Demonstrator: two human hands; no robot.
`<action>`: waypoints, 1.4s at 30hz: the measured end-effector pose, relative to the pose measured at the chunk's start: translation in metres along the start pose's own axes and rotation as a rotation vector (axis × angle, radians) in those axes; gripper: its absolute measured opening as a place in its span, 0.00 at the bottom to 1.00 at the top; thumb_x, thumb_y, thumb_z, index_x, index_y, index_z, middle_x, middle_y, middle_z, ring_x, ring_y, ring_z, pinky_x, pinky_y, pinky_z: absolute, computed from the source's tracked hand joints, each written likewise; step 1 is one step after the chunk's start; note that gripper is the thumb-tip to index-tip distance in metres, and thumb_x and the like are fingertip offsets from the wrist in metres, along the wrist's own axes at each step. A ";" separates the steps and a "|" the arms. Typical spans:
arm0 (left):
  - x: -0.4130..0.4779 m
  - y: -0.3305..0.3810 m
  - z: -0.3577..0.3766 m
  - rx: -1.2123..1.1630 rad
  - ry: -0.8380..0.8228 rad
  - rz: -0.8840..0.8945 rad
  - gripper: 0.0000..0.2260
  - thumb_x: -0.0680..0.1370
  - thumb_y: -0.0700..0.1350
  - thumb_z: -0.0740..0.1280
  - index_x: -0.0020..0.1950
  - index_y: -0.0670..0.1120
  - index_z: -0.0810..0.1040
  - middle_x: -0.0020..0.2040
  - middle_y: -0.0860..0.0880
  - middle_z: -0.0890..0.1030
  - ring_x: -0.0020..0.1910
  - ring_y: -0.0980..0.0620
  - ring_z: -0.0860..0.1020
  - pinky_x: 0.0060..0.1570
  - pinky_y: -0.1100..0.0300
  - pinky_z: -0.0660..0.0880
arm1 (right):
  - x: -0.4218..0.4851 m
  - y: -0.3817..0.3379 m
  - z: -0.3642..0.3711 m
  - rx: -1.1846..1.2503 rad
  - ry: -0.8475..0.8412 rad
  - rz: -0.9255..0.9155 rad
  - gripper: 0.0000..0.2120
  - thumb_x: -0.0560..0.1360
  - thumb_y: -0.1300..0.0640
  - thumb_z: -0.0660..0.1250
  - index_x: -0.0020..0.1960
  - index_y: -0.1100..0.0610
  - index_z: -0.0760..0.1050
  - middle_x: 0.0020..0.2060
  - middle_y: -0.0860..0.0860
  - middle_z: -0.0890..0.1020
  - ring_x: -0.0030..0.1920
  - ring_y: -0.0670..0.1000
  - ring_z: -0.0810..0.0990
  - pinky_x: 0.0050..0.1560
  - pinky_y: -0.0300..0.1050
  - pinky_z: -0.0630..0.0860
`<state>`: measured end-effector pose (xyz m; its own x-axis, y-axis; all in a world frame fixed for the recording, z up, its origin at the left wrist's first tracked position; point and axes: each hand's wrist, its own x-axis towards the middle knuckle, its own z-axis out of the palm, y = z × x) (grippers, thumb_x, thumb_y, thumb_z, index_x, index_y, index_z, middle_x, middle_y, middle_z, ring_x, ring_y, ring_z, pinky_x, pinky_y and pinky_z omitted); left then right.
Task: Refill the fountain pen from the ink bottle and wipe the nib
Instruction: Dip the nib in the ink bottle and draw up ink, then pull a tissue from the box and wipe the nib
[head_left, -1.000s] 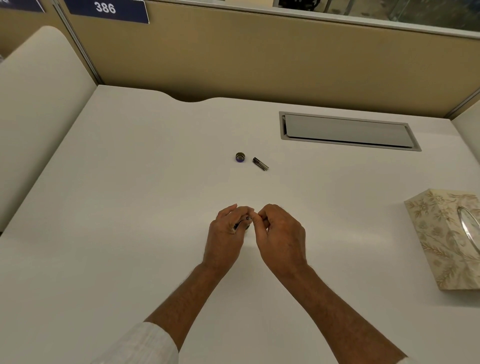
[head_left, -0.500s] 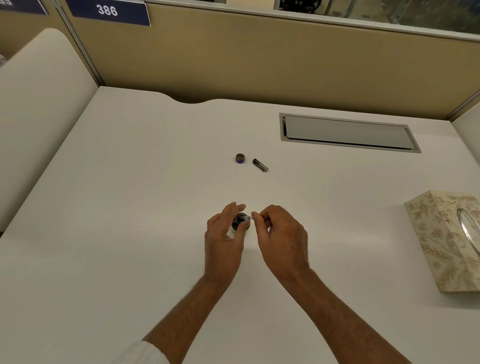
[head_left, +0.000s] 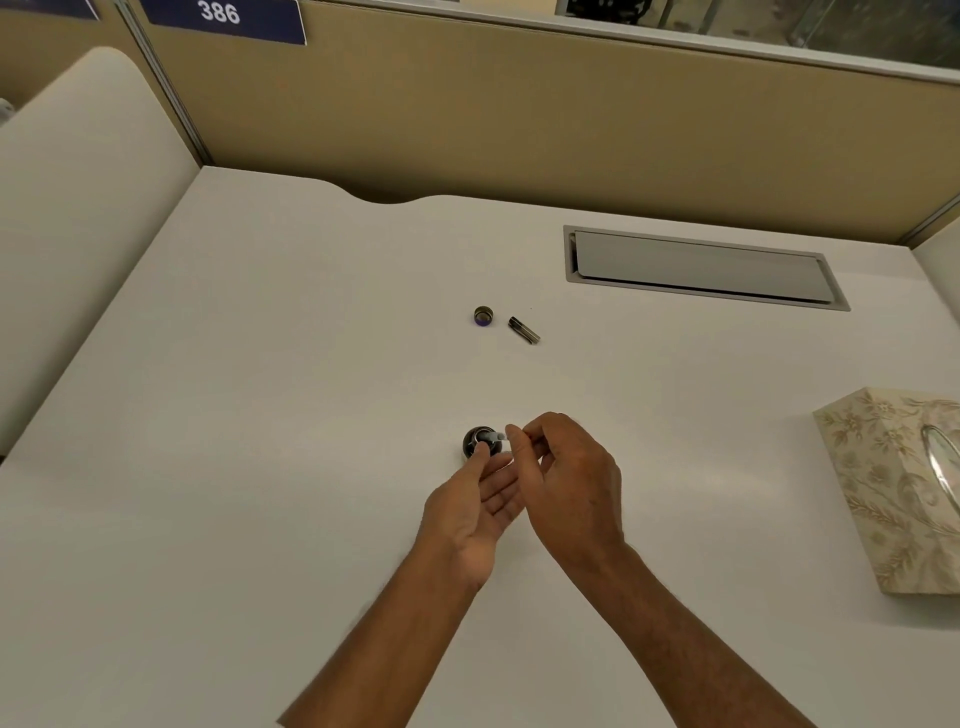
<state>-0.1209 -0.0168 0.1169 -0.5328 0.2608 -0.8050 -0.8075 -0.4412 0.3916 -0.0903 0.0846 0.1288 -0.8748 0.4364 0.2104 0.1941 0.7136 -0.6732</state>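
Observation:
A small dark ink bottle (head_left: 477, 441) stands open on the white desk, just ahead of my hands. My right hand (head_left: 566, 480) pinches a thin pale pen part (head_left: 496, 436) whose tip lies over the bottle's mouth. My left hand (head_left: 475, 506) is palm-up with its fingers spread, fingertips touching the bottle's near side and holding nothing. Farther back lie the bottle's cap (head_left: 483, 315), upturned with a purple rim, and a short dark pen piece (head_left: 523, 330) beside it.
A floral tissue box (head_left: 893, 488) sits at the desk's right edge. A grey cable flap (head_left: 701, 267) is set into the desk at the back right. A beige partition wall closes off the far side.
My left hand has let go of the bottle and turned palm-up, drawing back toward me. The bottle now stands uncovered. My right hand stays at the bottle's mouth with the pen part.

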 end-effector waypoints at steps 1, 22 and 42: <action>0.003 0.001 -0.001 -0.060 -0.048 -0.043 0.15 0.82 0.47 0.65 0.59 0.36 0.81 0.52 0.38 0.86 0.52 0.43 0.85 0.57 0.49 0.80 | -0.001 0.000 -0.001 0.004 0.004 0.000 0.10 0.79 0.51 0.68 0.41 0.53 0.76 0.34 0.45 0.79 0.34 0.48 0.77 0.35 0.50 0.78; 0.010 -0.007 0.006 -0.293 -0.255 -0.108 0.16 0.81 0.37 0.64 0.68 0.33 0.74 0.61 0.36 0.83 0.62 0.41 0.80 0.72 0.43 0.68 | -0.020 0.013 -0.018 0.112 0.025 0.039 0.05 0.79 0.53 0.69 0.46 0.52 0.80 0.37 0.42 0.81 0.39 0.46 0.80 0.39 0.40 0.78; 0.001 -0.016 0.007 -0.220 -0.243 -0.048 0.13 0.81 0.36 0.63 0.66 0.37 0.76 0.59 0.38 0.84 0.57 0.43 0.84 0.62 0.50 0.77 | -0.043 0.027 -0.022 0.289 0.022 0.223 0.03 0.77 0.59 0.71 0.44 0.54 0.80 0.37 0.43 0.83 0.41 0.46 0.81 0.39 0.31 0.74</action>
<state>-0.1097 -0.0033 0.1131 -0.5620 0.4715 -0.6796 -0.7730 -0.5918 0.2287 -0.0379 0.0973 0.1166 -0.8148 0.5777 0.0488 0.2425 0.4162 -0.8763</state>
